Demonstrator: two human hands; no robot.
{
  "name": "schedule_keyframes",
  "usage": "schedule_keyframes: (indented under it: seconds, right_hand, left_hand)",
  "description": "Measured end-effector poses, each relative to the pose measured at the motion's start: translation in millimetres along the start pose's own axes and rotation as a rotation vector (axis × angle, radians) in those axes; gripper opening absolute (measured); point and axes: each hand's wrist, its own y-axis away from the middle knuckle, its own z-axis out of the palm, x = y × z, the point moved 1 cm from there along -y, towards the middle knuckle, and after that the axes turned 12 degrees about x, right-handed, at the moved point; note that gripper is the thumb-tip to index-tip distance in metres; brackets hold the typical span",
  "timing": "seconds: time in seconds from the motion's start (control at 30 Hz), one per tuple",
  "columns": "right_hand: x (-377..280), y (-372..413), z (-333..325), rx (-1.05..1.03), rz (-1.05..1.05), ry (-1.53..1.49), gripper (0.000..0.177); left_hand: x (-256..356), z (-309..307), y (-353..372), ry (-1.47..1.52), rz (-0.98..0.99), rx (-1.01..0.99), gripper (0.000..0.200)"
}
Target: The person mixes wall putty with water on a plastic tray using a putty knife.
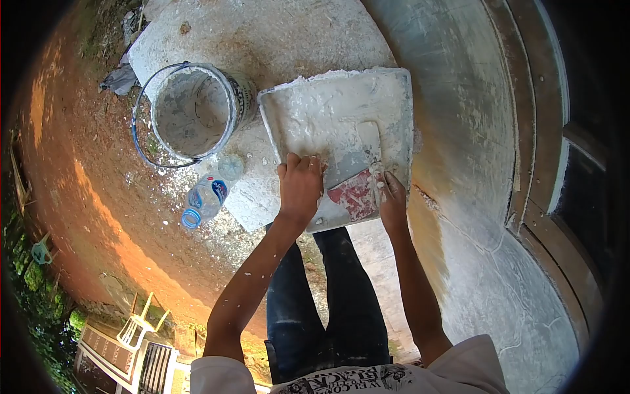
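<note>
A shallow tray [387, 88] smeared with wet grey-white paste lies in front of me. Over its left part is my left hand [302, 187], fingers curled around something at the left end of a red plate [354, 195]; the gripped part is hidden. My right hand [392, 200] closes on the handle of a paste-covered scraper [369, 141], whose blade points away from me over the tray. The red plate, spotted with paste, sits between the two hands, near the tray's near edge.
A paste-coated bucket [195, 111] with a blue handle stands left of the tray. Beside it lies a clear plastic bottle [207, 197] with a blue cap. A concrete wall [472, 118] curves along the right. Chairs stand at the lower left.
</note>
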Motion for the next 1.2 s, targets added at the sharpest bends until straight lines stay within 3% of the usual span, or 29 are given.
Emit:
schedule_keyframes:
  seconds: [0.1,0.2,0.27,0.33,0.4,0.47,0.57,0.7,0.87,1.03,1.2]
  right_hand:
    - [-6.0,-1.4,0.1,-0.032,0.071,-0.053,0.038]
    - [-4.5,0.2,1.1,-0.021,0.041,-0.049,0.037]
    - [-5.6,0.8,1.4,-0.008,0.017,-0.034,0.036]
    - [-8.4,0.3,0.3,-0.062,0.085,-0.078,0.036]
    - [-1.1,1.3,2.2,-0.037,0.020,-0.084,0.036]
    - [6.9,3.7,3.2,-0.014,-0.042,-0.093,0.036]
    - [10.6,5.8,1.6,0.031,-0.180,0.033,0.036]
    - [8.0,5.6,-0.4,0.022,-0.106,0.009,0.035]
    - [3.9,5.6,-1.7,0.001,-0.007,-0.034,0.034]
    - [7.8,5.8,-3.6,0.014,-0.176,0.019,0.031]
    - [13.4,4.4,-4.2,0.011,-0.194,0.054,0.025]
  left_hand:
    - [5.5,-7.3,2.1,0.148,-0.038,0.030,0.029]
    - [11.2,-12.7,4.8,0.309,0.078,-0.023,0.025]
    - [8.6,8.5,15.0,0.839,-0.215,0.001,0.014]
    - [-0.9,49.6,32.1,1.004,-0.214,0.044,0.014]
    - [0.8,60.0,36.6,1.175,-0.211,0.085,0.015]
    - [5.8,56.9,39.6,1.383,-0.398,-0.045,0.022]
    - [14.9,47.4,41.4,1.489,-0.571,-0.058,0.023]
    - [13.1,50.4,44.1,1.497,-0.635,-0.073,0.022]
    - [22.9,41.2,37.6,1.424,-0.859,-0.107,0.023]
    - [29.0,46.4,42.1,1.454,-0.797,-0.031,0.025]
    - [33.0,51.8,41.7,1.455,-0.790,-0.001,0.027]
